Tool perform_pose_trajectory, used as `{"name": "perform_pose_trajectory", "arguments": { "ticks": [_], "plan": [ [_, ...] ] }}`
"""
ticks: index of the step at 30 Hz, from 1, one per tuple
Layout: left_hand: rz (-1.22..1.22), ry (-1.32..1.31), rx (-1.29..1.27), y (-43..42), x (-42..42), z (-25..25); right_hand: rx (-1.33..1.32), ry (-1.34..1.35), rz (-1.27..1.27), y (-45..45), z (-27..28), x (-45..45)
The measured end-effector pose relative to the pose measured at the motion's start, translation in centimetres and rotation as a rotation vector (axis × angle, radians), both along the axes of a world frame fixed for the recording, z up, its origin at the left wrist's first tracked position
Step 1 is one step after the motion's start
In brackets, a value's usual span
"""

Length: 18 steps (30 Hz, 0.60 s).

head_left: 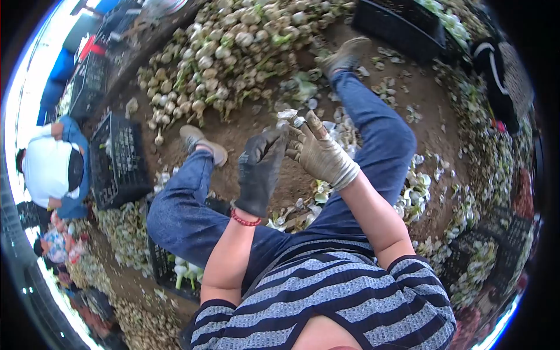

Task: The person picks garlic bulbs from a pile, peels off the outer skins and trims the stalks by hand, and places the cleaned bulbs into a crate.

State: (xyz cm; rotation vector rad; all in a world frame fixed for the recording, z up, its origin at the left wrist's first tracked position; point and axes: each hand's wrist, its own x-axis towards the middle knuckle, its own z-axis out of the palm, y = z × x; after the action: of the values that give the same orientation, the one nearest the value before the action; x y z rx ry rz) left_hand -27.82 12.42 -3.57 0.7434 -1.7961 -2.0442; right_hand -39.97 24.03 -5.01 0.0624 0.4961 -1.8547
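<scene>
My left hand (pixel 259 169), in a dark grey glove with a red beaded bracelet at the wrist, is raised between my knees, its fingers bent toward the other glove. My right hand (pixel 321 149) wears a pale, soiled glove. Its fingers are curled around something small and whitish (pixel 287 114) at the fingertips, too small to make out. The two gloves meet or overlap there. Beyond them a large heap of garlic bulbs (pixel 227 58) lies on the soil. Loose peelings (pixel 417 189) are scattered around my legs.
A black crate (pixel 119 160) stands at the left, and another crate (pixel 399 26) at the top right. Beside my left thigh a crate (pixel 166 262) holds trimmed bulbs (pixel 188 271). A person in a white shirt (pixel 49 166) sits at the far left. Crates with peelings stand at the lower right.
</scene>
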Motion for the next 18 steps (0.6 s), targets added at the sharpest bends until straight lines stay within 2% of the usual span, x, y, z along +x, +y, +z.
{"name": "perform_pose_trajectory", "arguments": {
  "ticks": [2,3,5,8,10,15,17,18],
  "plan": [
    [0.034,0.042,-0.036,-0.9,-0.7,1.7,0.255,-0.12,-0.029,-2.6,-0.8,1.3],
    [-0.012,-0.134,0.201,-1.8,-0.7,1.8,0.172,-0.075,0.063,-2.9,0.6,1.7],
    [0.026,-0.079,0.154,-2.3,-1.0,0.5,0.088,-0.219,0.123,-3.2,0.4,2.1],
    [-0.02,-0.055,0.237,-2.6,0.0,0.5,0.066,-0.418,0.141,-3.4,-0.5,3.3],
    [-0.083,-0.046,0.154,-2.6,0.4,0.9,0.071,-0.465,0.136,-3.4,-0.6,3.9],
    [-0.081,0.004,0.17,-2.3,1.5,2.2,0.092,-0.424,0.114,-3.3,0.6,5.6],
    [-0.081,0.027,0.155,-2.1,2.0,2.5,0.025,-0.54,0.07,-3.1,0.4,5.9],
    [-0.077,0.038,0.064,-2.1,2.3,2.2,0.021,-0.528,0.068,-3.1,0.0,6.5]
  ]
}}
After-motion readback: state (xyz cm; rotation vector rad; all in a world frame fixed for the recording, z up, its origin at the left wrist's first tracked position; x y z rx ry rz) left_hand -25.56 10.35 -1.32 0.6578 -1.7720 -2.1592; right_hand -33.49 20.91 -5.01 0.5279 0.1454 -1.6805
